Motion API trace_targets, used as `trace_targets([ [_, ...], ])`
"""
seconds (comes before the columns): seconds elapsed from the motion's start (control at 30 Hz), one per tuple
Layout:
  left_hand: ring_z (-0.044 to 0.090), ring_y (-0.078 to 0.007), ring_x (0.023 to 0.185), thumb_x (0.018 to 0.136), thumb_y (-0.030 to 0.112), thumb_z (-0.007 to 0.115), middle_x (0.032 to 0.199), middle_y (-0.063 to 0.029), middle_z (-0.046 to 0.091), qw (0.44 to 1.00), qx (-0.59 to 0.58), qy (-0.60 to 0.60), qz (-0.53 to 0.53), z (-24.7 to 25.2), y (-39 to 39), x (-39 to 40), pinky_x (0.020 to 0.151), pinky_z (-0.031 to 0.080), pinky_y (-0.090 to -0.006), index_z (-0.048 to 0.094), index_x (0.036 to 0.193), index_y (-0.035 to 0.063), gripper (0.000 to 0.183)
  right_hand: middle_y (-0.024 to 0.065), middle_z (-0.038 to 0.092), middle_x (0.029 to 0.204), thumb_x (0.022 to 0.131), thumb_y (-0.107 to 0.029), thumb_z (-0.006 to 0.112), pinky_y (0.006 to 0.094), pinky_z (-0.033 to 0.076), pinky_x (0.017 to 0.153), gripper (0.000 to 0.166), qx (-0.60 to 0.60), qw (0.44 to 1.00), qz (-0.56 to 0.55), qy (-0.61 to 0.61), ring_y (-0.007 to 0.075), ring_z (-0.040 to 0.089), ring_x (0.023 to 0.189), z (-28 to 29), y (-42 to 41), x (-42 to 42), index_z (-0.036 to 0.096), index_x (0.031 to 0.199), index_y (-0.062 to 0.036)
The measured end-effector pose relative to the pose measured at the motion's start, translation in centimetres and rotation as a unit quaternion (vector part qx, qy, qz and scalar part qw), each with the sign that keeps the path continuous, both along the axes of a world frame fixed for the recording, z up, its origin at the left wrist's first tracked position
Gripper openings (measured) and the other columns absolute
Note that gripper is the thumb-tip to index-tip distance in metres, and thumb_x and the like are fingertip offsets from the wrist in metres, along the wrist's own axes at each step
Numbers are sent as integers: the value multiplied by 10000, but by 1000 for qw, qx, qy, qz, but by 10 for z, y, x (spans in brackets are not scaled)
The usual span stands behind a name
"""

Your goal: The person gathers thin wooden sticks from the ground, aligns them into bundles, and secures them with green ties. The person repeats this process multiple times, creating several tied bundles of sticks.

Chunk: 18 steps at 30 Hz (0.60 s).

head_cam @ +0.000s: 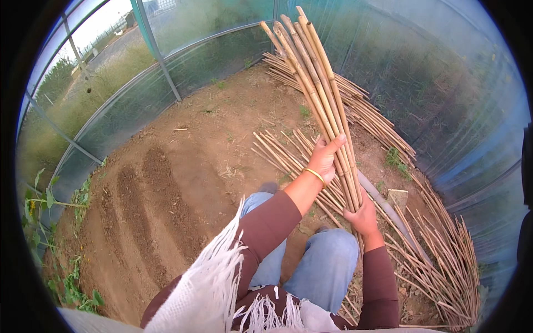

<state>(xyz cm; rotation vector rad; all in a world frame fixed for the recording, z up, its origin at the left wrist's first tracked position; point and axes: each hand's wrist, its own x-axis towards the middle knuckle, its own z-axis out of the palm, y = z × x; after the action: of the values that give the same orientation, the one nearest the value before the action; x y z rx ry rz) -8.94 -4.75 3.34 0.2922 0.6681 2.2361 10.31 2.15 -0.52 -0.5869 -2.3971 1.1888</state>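
Observation:
A bundle of bamboo canes [318, 83] stands tilted in front of me, its thick cut ends fanning out at the top. Around the middle of the bundle my left hand [326, 158] is closed, thumb across the canes, a yellow bangle on its wrist. Lower down, my right hand [364, 214] grips the same canes near my knee. Behind the bundle, loose bamboo canes [283, 156] lie on the soil, partly hidden by my arms and the held canes.
More canes are piled along the plastic sheeting wall [416, 70], in a far stack [374, 116] and a thin-cane heap [449, 258]. A grey pipe [391, 212] lies among them beside a flat slab [398, 197]. Dark furrows [160, 200] mark the soil at left, with green plants [75, 279] along the edge.

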Motion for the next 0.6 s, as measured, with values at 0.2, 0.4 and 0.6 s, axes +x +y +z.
trace_targets([
  [0.2, 591, -220, 1059, 824, 220, 740, 1050, -51, 596, 979, 97, 109, -142, -7, -24, -6, 973, 485, -418, 489, 1211, 81, 482, 119, 654, 1021, 634, -129, 707, 299, 476, 873, 693, -52, 993, 69, -81, 159, 614, 925, 11, 17, 18, 515, 1288, -6],
  [0.4, 603, -214, 986, 835, 153, 683, 1016, -55, 607, 995, 91, -30, -29, -12, -28, -19, 902, 518, -383, 496, 1201, 84, 416, 207, 661, 1012, 651, -138, 717, 365, 504, 851, 664, 47, 996, 9, -80, 300, 660, 939, 6, 1, -8, 508, 1266, 5],
  [0.6, 607, -223, 981, 832, 156, 690, 1021, -70, 609, 994, 99, 15, -41, -8, -30, -32, 922, 522, -389, 491, 1222, 71, 446, 224, 648, 1040, 659, -130, 724, 412, 510, 847, 643, 120, 989, -50, -68, 379, 633, 977, 11, -25, -24, 509, 1255, -18],
])
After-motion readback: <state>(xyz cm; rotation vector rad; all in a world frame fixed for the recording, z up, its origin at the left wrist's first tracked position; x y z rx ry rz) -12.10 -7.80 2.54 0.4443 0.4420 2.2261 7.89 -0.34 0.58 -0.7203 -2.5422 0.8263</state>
